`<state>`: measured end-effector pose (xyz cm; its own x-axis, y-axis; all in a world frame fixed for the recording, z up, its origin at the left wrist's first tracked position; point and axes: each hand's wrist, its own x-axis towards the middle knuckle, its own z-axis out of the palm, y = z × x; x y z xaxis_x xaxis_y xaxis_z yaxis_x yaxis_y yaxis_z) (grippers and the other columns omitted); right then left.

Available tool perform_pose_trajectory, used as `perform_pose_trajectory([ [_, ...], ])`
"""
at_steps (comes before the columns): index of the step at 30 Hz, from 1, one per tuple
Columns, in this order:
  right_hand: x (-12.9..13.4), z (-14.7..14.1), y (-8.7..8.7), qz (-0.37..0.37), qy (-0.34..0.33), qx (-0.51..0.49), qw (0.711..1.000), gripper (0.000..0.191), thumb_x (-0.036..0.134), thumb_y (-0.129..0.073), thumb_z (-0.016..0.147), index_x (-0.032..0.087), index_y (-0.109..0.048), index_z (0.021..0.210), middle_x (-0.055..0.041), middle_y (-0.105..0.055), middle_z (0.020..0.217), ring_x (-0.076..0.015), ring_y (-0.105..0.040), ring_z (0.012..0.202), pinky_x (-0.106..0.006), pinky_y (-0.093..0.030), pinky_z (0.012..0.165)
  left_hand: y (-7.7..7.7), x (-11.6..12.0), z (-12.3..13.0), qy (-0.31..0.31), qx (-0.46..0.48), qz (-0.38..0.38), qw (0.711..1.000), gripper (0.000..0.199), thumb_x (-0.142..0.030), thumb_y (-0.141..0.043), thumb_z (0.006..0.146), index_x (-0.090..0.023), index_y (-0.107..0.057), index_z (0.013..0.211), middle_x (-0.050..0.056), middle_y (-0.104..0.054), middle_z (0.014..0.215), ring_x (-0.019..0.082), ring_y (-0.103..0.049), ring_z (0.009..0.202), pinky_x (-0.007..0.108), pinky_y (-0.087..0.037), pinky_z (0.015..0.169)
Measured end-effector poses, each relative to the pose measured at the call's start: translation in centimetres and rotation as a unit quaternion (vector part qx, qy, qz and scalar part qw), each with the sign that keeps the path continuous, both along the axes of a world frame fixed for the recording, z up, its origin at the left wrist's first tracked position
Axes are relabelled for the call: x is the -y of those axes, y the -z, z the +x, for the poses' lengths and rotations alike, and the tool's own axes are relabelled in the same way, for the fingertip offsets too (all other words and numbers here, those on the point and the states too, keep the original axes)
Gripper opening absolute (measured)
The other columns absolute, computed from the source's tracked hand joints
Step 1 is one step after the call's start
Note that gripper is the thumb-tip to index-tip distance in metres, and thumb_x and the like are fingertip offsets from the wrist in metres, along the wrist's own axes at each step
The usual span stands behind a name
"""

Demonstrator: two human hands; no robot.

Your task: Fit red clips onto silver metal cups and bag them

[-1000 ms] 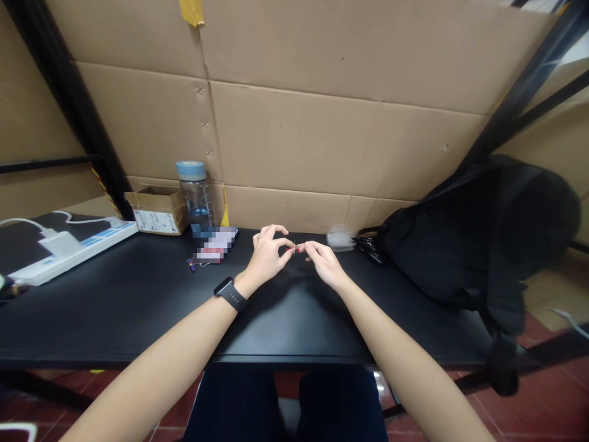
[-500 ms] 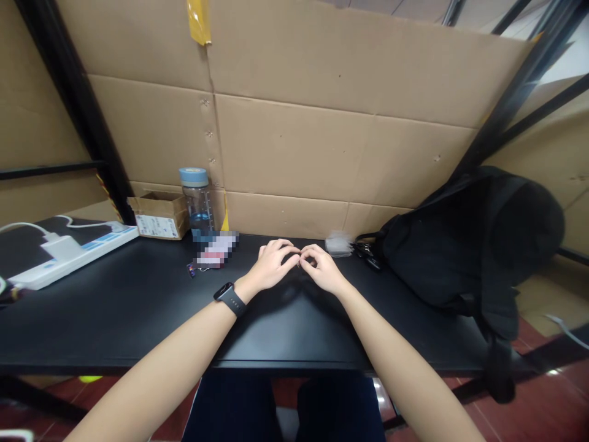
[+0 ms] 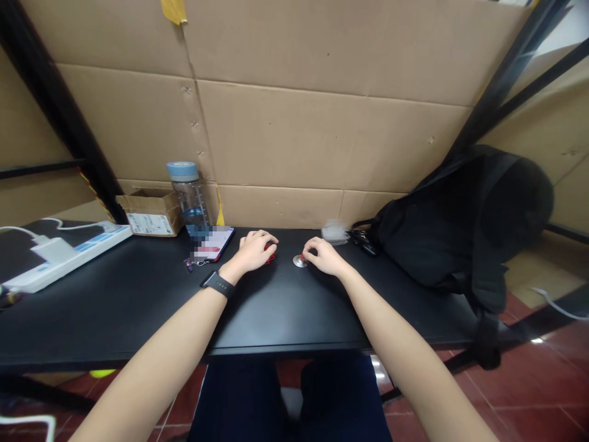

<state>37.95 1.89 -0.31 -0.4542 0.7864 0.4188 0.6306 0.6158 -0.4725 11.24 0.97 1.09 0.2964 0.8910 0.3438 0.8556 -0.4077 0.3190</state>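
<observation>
My right hand (image 3: 324, 256) pinches the red upright part of a small object whose shiny silver round disc (image 3: 299, 261) sits low at the black tabletop. The fingers partly cover this object, and I cannot make out its exact kind. To the left of it, apart from the disc, my left hand (image 3: 253, 250) is curled over a red looped thing (image 3: 271, 256) that looks like a cord or thin strip. Most of that red thing is hidden under the palm and thumb. A black watch (image 3: 216, 282) is on my left wrist.
At the left are a white power strip (image 3: 99, 248), an open cardboard box (image 3: 156, 215), a blue-lidded bottle (image 3: 186, 196) and a phone (image 3: 216, 242). A clear plastic item (image 3: 335, 232) lies beside a black backpack (image 3: 442, 227) at right. Cardboard (image 3: 276, 135) walls the back.
My hands, close together before, have moved apart. The silver disc and the red looped thing have come into view. The camera has shifted slightly.
</observation>
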Motion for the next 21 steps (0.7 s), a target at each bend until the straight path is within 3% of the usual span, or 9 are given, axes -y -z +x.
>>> perform_pose_trajectory([
  [3, -0.2, 0.8, -0.1, -0.012, 0.026, 0.015, 0.999, 0.003, 0.019, -0.071, 0.084, 0.02, -0.071, 0.087, -0.0055, -0.067, 0.099, -0.0202, -0.061, 0.096, -0.037, -0.045, 0.093, 0.3, -0.4, -0.5, -0.014, -0.017, -0.008, 1.0, 0.029, -0.041, -0.053, 0.093, -0.031, -0.074, 0.11, 0.006, -0.066, 0.129, 0.032, -0.053, 0.121, 0.048, -0.044, 0.098],
  [6, -0.6, 2.4, -0.1, -0.01, 0.068, 0.038, 0.997, 0.025, 0.022, -0.078, 0.077, 0.022, -0.07, 0.1, -0.0047, -0.066, 0.104, -0.0205, -0.06, 0.094, -0.035, -0.047, 0.087, 0.5, -0.5, -0.5, -0.01, -0.014, -0.008, 1.0, 0.026, -0.04, -0.057, 0.09, -0.03, -0.076, 0.105, 0.006, -0.068, 0.124, 0.032, -0.054, 0.119, 0.049, -0.044, 0.099],
  [8, -1.0, 3.7, -0.1, -0.017, 0.087, 0.055, 0.995, 0.029, 0.023, -0.081, 0.073, 0.023, -0.071, 0.1, -0.004, -0.067, 0.102, -0.0208, -0.06, 0.093, -0.036, -0.047, 0.086, 0.6, -0.4, -0.5, -0.002, -0.009, -0.006, 1.0, 0.024, -0.038, -0.058, 0.089, -0.029, -0.076, 0.102, 0.007, -0.069, 0.121, 0.033, -0.055, 0.119, 0.05, -0.044, 0.098],
  [12, -1.6, 5.7, 0.0, -0.089, 0.074, 0.032, 0.993, 0.036, 0.03, -0.084, 0.069, 0.019, -0.072, 0.101, -0.0053, -0.071, 0.099, -0.0182, -0.063, 0.084, -0.032, -0.05, 0.08, 0.9, -0.5, -0.3, 0.004, -0.002, -0.004, 1.0, 0.02, -0.036, -0.061, 0.088, -0.028, -0.077, 0.097, 0.006, -0.071, 0.118, 0.035, -0.055, 0.119, 0.055, -0.044, 0.099],
  [14, -1.7, 6.0, 0.0, -0.123, 0.063, 0.017, 0.99, 0.039, 0.031, -0.085, 0.066, 0.018, -0.072, 0.101, -0.0046, -0.072, 0.096, -0.0163, -0.063, 0.078, -0.029, -0.05, 0.075, 0.2, -0.2, 0.1, 0.017, 0.027, 0.001, 0.999, 0.019, -0.035, -0.063, 0.088, -0.027, -0.076, 0.099, 0.007, -0.072, 0.117, 0.034, -0.057, 0.119, 0.056, -0.044, 0.101],
  [17, -1.6, 6.0, -0.2, -0.141, 0.052, 0.006, 0.989, 0.039, 0.03, -0.084, 0.065, 0.017, -0.072, 0.1, -0.0035, -0.073, 0.091, -0.0157, -0.064, 0.075, -0.028, -0.051, 0.072, -3.5, 2.7, 1.2, 0.108, 0.175, 0.063, 0.977, 0.033, -0.035, -0.062, 0.092, -0.025, -0.065, 0.123, 0.008, -0.068, 0.128, 0.027, -0.063, 0.118, 0.048, -0.049, 0.105],
  [19, -1.3, 5.9, -0.4, -0.148, 0.045, 0.005, 0.988, 0.038, 0.03, -0.084, 0.066, 0.017, -0.072, 0.1, -0.004, -0.073, 0.09, -0.0167, -0.066, 0.076, -0.029, -0.052, 0.073, -7.7, 6.8, 1.8, 0.172, 0.278, 0.141, 0.934, 0.049, -0.042, -0.057, 0.097, -0.028, -0.048, 0.143, 0.01, -0.06, 0.14, 0.025, -0.063, 0.122, 0.043, -0.052, 0.104],
  [21, -1.1, 5.8, -0.7, -0.153, 0.043, 0.008, 0.987, 0.038, 0.03, -0.084, 0.066, 0.017, -0.073, 0.101, -0.005, -0.074, 0.092, -0.0184, -0.068, 0.08, -0.031, -0.054, 0.077, -12.3, 12.0, 1.7, 0.203, 0.299, 0.225, 0.905, 0.07, -0.058, -0.057, 0.095, -0.036, -0.028, 0.156, 0.007, -0.05, 0.151, 0.029, -0.056, 0.134, 0.045, -0.053, 0.106],
])
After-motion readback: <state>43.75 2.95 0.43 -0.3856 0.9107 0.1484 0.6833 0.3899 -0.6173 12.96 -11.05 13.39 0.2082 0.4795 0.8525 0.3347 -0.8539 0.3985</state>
